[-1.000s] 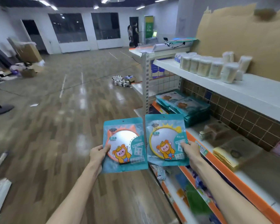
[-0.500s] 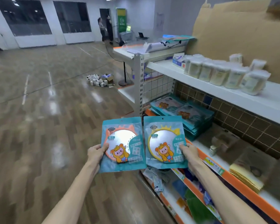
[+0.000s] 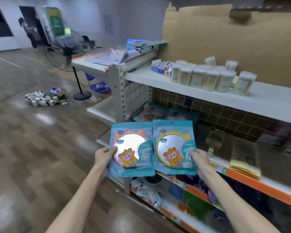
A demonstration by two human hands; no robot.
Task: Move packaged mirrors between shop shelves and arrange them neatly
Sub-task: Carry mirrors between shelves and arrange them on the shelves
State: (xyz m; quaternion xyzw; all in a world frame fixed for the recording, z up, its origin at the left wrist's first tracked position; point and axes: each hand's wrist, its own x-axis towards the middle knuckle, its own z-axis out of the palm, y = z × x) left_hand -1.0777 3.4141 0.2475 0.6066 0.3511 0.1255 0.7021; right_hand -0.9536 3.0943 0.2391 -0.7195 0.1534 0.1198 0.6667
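Teal plastic pouches fill both our hands. Our left hand (image 3: 103, 157) pinches the lower left edge of the orange-rimmed mirror pack (image 3: 133, 145), and our right hand (image 3: 199, 158) pinches the lower right edge of the yellow-rimmed mirror pack (image 3: 173, 143). On each hand the thumb lies on the front, while the other fingers are hidden behind the pouch. We hold the two upright, faces toward us, with their inner edges touching or very nearly so. We judge that gripping by the outer corners keeps the round mirrors and the cartoon figures uncovered, so we can compare the packs and keep them facing the same way. They hang in the air in front of the middle shelf (image 3: 259, 185), just below a pile of similar pouches (image 3: 149, 115) lying flat near the shelf's upright post. That pile looks like the place they belong, and laying ours flat on it would keep the pile square. On the upper shelf (image 3: 267, 101) a row of clear tubs (image 3: 208, 79) stands in front of a cardboard sheet (image 3: 225, 39). As for writing, each pouch carries a dark crest near the top, a small teal tag beneath it and panels of fine print at the lower right. All of it is too blurred to read, and we can make out no brand. The price tags on the orange shelf edge are no clearer.
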